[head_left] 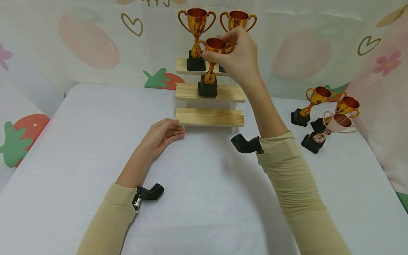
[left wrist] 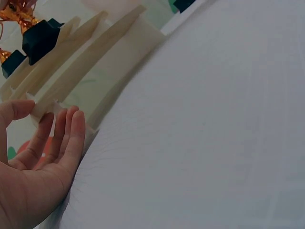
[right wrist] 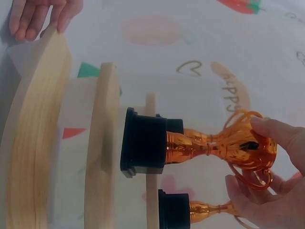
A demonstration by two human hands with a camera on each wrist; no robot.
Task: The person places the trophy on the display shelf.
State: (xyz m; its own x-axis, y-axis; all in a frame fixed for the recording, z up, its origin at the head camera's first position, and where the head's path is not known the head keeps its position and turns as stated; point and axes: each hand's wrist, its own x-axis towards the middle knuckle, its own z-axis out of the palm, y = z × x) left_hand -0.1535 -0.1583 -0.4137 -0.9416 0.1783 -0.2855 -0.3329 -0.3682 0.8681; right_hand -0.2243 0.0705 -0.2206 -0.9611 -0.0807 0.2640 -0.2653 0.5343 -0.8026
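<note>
My right hand (head_left: 240,58) pinches a small gold trophy cup (right wrist: 248,143) by its bowl. The trophy's black base (right wrist: 143,145) hangs upright over the middle tier (right wrist: 102,157) of a three-tier wooden display stand, with a slim gap showing in the right wrist view. At the left end of the lowest tier (head_left: 210,117), my left hand (head_left: 160,136) grips the board, thumb above and fingertips beneath. Two more gold trophies stand on the top tier: the left trophy (head_left: 196,24) in plain sight, the right trophy (head_left: 238,17) partly hidden behind my right hand.
On the right of the white table (head_left: 95,148) stand two gold trophies, a left one (head_left: 318,95) and a right one (head_left: 348,104), and a pink trophy (head_left: 340,122) in front. Behind the stand hangs a fruit-printed backdrop (head_left: 153,46).
</note>
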